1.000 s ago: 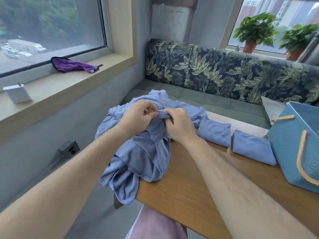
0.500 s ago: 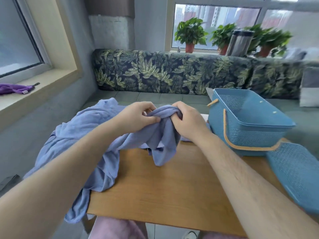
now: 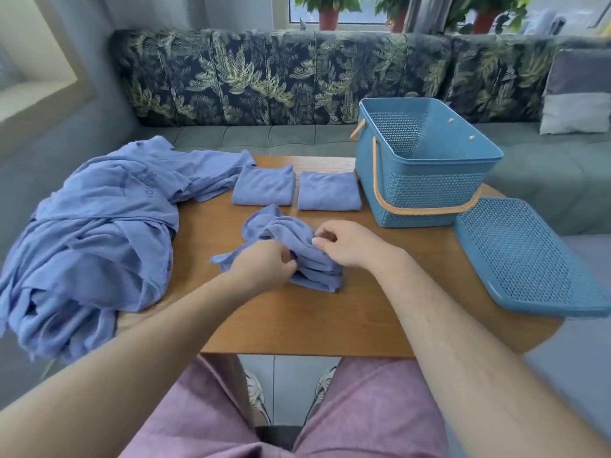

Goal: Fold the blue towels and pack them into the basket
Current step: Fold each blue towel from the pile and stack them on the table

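I'm on a third towel (image 3: 281, 231), bunched mid-table (image 3: 330, 319) in front of the folded pair (image 3: 263, 186), with the basket (image 3: 429, 190) off to the right. My left hand (image 3: 261, 264) and right hand (image 3: 347, 246) pinch its crumpled edge with fingers curled tight, though the fingertips seem partly buried in cloth. Next I need to find two corners and spread it flat before folding.

Left grip (image 3: 264, 264): fingers curled, pinching the crumpled towel (image 3: 281, 226).
Right grip (image 3: 345, 244): fingers curled, pinching the same towel.
Forearms: bare, extended forward, converging.
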Tool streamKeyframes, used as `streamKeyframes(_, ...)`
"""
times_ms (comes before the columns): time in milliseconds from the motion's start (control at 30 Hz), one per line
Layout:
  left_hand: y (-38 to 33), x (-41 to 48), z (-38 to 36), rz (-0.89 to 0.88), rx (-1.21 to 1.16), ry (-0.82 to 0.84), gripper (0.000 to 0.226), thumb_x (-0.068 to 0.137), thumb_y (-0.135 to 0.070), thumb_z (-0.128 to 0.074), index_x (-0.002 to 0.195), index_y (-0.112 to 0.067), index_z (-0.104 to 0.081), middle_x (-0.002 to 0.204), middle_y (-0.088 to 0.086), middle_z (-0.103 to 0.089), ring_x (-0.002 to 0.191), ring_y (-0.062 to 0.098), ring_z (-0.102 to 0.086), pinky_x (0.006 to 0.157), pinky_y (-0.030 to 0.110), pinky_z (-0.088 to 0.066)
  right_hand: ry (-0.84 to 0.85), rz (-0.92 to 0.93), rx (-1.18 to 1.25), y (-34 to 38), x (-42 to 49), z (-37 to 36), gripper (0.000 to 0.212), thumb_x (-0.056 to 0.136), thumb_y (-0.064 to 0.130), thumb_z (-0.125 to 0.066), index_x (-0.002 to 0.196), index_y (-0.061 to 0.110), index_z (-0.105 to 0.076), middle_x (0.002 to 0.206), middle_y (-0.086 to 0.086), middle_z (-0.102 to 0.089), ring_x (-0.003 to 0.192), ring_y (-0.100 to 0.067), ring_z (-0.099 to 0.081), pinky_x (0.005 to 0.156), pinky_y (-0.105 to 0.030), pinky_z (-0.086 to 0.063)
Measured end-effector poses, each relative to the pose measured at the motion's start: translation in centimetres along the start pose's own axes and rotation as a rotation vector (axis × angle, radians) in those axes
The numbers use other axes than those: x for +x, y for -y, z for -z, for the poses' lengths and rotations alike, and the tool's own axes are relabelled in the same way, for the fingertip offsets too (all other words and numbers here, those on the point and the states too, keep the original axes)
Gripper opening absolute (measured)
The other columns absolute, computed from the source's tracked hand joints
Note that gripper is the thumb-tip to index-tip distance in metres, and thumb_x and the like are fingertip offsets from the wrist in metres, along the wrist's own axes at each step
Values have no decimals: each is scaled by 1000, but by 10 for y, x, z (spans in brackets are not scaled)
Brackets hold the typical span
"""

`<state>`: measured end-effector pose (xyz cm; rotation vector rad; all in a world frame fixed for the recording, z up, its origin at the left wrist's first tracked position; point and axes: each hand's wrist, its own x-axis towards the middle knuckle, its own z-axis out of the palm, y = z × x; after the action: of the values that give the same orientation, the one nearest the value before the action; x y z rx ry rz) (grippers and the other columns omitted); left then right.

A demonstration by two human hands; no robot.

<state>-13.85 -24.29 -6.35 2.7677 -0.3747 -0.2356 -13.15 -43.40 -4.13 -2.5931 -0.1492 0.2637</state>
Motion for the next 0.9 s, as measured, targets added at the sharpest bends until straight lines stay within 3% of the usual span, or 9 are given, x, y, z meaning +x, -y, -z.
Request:
streamKeyframes(67, 1, -7, -16, -9, -59, 1, 29, 96, -21, -49, 71, -10, -58, 62, 1, -52, 60, 18, -47, 52, 30, -31, 16, 1, 38, -1, 0, -10, 35, 91, 54, -63, 80, 21, -64, 76, 8, -62, 74, -14, -56, 72, -34, -44)
streamKeyframes(167, -3, -10, -23, -51, -225, -50, 21, 91, -20, -58, 74, -7, -58, 59, -3, -50, 56, 12, -45, 52, 26, -32, 14, -2, 51, -1, -2, -19, 50, 91, 53, -66, 61, 17, -45, 61, 3, -47, 62, -17, -44, 60, -36, -34)
streamKeyframes(333, -9, -12, -26, -1, -549, -167, 7, 88, -14, -59, 83, -10, -63, 73, 10, -62, 64, 9, -51, 64, 42, -47, -66, -65, 179, -3, -5, -12, 42, 102, 39, -52, 67, 18, -45, 66, 4, -49, 64, -16, -45, 58, -33, -33)
streamKeyframes(500, -9, -12, 0, 105, -852, -216, 8, 97, -17, -59, 100, -19, -65, 82, -5, -63, 69, 6, -57, 65, 20, -46, -206, -44, 367, 8, -11, 12, 39, 105, 36, -48, 71, 17, -48, 69, 4, -50, 66, -14, -45, 57, -30, -33)
streamKeyframes(600, 2, -5, 30, 118, -791, -327, 7, 100, -26, -55, 98, -21, -59, 94, -3, -68, 80, 9, -62, 68, 22, -48, -393, -119, 453, 14, -15, 25, 41, 104, 37, -48, 69, 17, -43, 66, 3, -48, 64, -16, -44, 56, -31, -30)
streamKeyframes(667, 12, 0, 52, 111, -749, -406, 6, 101, -24, -52, 98, -19, -54, 96, -1, -65, 87, 19, -63, 75, 32, -51, -492, -150, 478, 18, -16, 35, 40, 102, 41, -51, 72, 15, -49, 68, 0, -52, 67, -21, -50, 59, -34, -34)
streamKeyframes(733, 18, 0, 73, 84, -701, -470, 6, 101, -18, -48, 103, -13, -50, 93, -1, -58, 82, 25, -60, 71, 32, -50, -549, -160, 441, 21, -16, 44, 41, 98, 46, -54, 79, 9, -56, 75, -4, -60, 74, -25, -57, 64, -35, -39)
streamKeyframes(833, 22, -8, 85, -6, -633, -523, 6, 100, -12, -46, 105, -14, -48, 88, -4, -52, 75, 27, -59, 67, 38, -52, -492, -106, 429, 29, -21, 47, 45, 88, 46, -69, 71, 7, -54, 66, -2, -53, 63, -21, -49, 61, -34, -37)
streamKeyframes(900, 29, -19, 77, -28, -596, -505, 8, 96, -8, -49, 100, -14, -52, 83, -3, -55, 69, 17, -56, 61, 29, -45, -337, -81, 466, 32, -31, 39, 48, 84, 48, -74, 60, 18, -45, 59, 1, -42, 57, -18, -41, 58, -32, -34)
